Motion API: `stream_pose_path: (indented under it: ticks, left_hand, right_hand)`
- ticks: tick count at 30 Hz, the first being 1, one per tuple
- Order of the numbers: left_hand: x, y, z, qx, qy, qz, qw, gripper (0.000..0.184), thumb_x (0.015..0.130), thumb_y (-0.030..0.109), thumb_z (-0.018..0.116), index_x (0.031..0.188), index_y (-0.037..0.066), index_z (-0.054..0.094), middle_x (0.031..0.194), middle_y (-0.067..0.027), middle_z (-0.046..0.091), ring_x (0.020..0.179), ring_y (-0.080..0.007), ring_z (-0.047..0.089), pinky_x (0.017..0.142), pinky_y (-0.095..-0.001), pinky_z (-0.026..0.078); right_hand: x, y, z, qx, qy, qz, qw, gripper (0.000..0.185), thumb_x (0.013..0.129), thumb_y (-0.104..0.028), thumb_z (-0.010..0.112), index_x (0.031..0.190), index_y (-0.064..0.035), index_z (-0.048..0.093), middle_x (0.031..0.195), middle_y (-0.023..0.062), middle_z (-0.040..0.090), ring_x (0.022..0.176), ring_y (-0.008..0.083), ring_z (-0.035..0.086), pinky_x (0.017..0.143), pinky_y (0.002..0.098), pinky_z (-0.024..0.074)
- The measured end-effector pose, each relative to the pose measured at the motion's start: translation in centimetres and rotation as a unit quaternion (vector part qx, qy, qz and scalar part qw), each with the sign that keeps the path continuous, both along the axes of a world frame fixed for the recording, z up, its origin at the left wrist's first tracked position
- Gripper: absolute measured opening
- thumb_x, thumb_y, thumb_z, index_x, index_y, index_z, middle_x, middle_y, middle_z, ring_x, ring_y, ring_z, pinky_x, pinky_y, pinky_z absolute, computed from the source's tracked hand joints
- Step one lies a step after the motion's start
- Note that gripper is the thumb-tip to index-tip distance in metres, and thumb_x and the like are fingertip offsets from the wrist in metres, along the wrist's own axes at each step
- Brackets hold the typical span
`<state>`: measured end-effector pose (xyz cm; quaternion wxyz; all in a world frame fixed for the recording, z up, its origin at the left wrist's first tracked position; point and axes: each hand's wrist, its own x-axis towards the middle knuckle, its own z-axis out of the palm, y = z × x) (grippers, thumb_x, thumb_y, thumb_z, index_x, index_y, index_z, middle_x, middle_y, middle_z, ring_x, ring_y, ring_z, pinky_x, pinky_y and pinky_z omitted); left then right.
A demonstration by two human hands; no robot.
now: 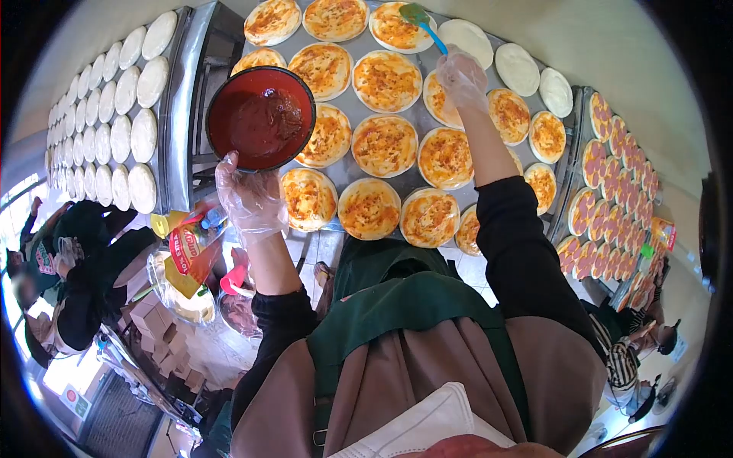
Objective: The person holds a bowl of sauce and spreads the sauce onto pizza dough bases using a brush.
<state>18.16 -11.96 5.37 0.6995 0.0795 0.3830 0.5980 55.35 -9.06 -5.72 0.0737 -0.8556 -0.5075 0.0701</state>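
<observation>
One bowl (227, 99) juts beyond the left grip (250, 195) clasping it; right grip (463, 76) seemingly closed round a utensil (415, 15).

**Green, brown and black**

From afar I see a green apron (416, 301) with straps (510, 366), a buckle (318, 437) on the left one, over a brown top (553, 366) and black sleeves (527, 237). Clear, crinkled gloves (256, 214) cover the left hand (248, 195) and right hand (462, 80); the mask (420, 424) is white.
</observation>
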Motion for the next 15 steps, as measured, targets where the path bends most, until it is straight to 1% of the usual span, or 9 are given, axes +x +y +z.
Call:
stream_pose_path:
  ticks: [2, 4, 8, 10, 11, 12, 13, 14, 15]
  left_hand:
    - [0.0, 0.1, 0.1, 0.016, -0.001, -0.019, 1.0, 0.06, 0.076, 0.017, 0.065, 0.132, 0.003, 0.045, 0.133, -0.0157, 0.052, 0.123, -0.0317, 0.05, 0.107, -0.0492, 0.04]
    - [0.1, 0.1, 0.2, 0.016, -0.001, -0.016, 1.0, 0.06, 0.076, 0.017, 0.065, 0.132, 0.003, 0.046, 0.133, -0.0156, 0.052, 0.123, -0.0314, 0.05, 0.107, -0.0491, 0.04]
    - [0.1, 0.2, 0.3, 0.022, -0.005, -0.016, 1.0, 0.06, 0.076, 0.016, 0.065, 0.131, 0.003, 0.047, 0.133, -0.0153, 0.052, 0.123, -0.0306, 0.051, 0.107, -0.0489, 0.04]
    - [-0.2, 0.2, -0.1, 0.014, -0.001, -0.012, 1.0, 0.06, 0.076, 0.017, 0.065, 0.131, 0.003, 0.047, 0.133, -0.0153, 0.052, 0.123, -0.0304, 0.051, 0.107, -0.0489, 0.04]
    - [-0.3, 0.3, -0.3, 0.008, 0.002, -0.007, 1.0, 0.06, 0.076, 0.017, 0.065, 0.131, 0.003, 0.047, 0.133, -0.0152, 0.052, 0.123, -0.0303, 0.051, 0.106, -0.0489, 0.041]
    - [-0.3, 0.5, -0.3, 0.009, -0.001, -0.008, 1.0, 0.06, 0.076, 0.017, 0.065, 0.131, 0.003, 0.047, 0.133, -0.0152, 0.052, 0.123, -0.0303, 0.051, 0.106, -0.0489, 0.041]
    - [-0.3, 0.5, -0.3, 0.015, -0.004, -0.013, 1.0, 0.06, 0.076, 0.017, 0.065, 0.131, 0.003, 0.047, 0.133, -0.0152, 0.052, 0.123, -0.0302, 0.051, 0.106, -0.0488, 0.041]
    - [-0.3, 0.6, -0.3, 0.022, -0.007, -0.017, 1.0, 0.059, 0.077, 0.018, 0.065, 0.131, 0.002, 0.047, 0.133, -0.0152, 0.053, 0.123, -0.0302, 0.051, 0.106, -0.0488, 0.041]
    - [-0.2, 0.7, -0.2, 0.022, -0.009, -0.019, 1.0, 0.059, 0.077, 0.018, 0.065, 0.131, 0.002, 0.047, 0.133, -0.0152, 0.053, 0.123, -0.0302, 0.051, 0.106, -0.0488, 0.041]
  right_hand:
    - [0.0, 0.2, 0.1, 0.008, -0.009, 0.005, 1.0, 0.025, 0.088, -0.031, 0.047, 0.098, -0.0142, 0.062, 0.091, 0.0123, 0.068, 0.091, 0.0322, 0.066, 0.076, 0.0419, 0.0524]
    - [0.4, 0.7, -1.1, 0.012, -0.021, 0.001, 1.0, 0.022, 0.088, -0.03, 0.048, 0.095, -0.0131, 0.061, 0.09, 0.0102, 0.068, 0.089, 0.0318, 0.066, 0.071, 0.0411, 0.053]
    - [1.6, -0.7, -2.9, 0.012, -0.031, -0.012, 0.999, 0.022, 0.088, -0.029, 0.048, 0.095, -0.0117, 0.06, 0.091, 0.0116, 0.068, 0.09, 0.0309, 0.066, 0.072, 0.0417, 0.0531]
    - [1.2, -2.3, -2.5, 0.009, 0.014, -0.037, 0.999, 0.023, 0.088, -0.03, 0.048, 0.095, -0.0113, 0.061, 0.094, 0.014, 0.068, 0.095, 0.032, 0.065, 0.076, 0.0437, 0.0524]
    - [4.4, -3.6, -8.1, 0.009, 0.011, -0.038, 0.999, 0.023, 0.088, -0.03, 0.048, 0.095, -0.0113, 0.061, 0.094, 0.014, 0.068, 0.095, 0.032, 0.065, 0.076, 0.0437, 0.0524]
    - [7.0, -5.4, -13.4, -0.094, -0.125, 0.065, 0.986, 0.023, 0.088, -0.029, 0.049, 0.096, -0.0113, 0.061, 0.095, 0.0144, 0.068, 0.095, 0.0328, 0.065, 0.076, 0.0437, 0.0524]
    - [8.5, -4.8, -19.0, -0.194, -0.255, 0.164, 0.933, 0.024, 0.088, -0.029, 0.049, 0.096, -0.0113, 0.062, 0.096, 0.0148, 0.068, 0.096, 0.0337, 0.065, 0.076, 0.0438, 0.0524]
    - [4.9, -7.0, -12.6, -0.195, -0.256, 0.162, 0.933, 0.024, 0.088, -0.029, 0.049, 0.096, -0.0113, 0.062, 0.096, 0.0148, 0.068, 0.096, 0.0337, 0.065, 0.076, 0.0438, 0.0524]
    - [0.9, -6.4, -5.7, -0.13, -0.08, 0.056, 0.987, 0.023, 0.089, -0.026, 0.048, 0.1, -0.0113, 0.062, 0.098, 0.0151, 0.068, 0.096, 0.0332, 0.065, 0.078, 0.0436, 0.0522]
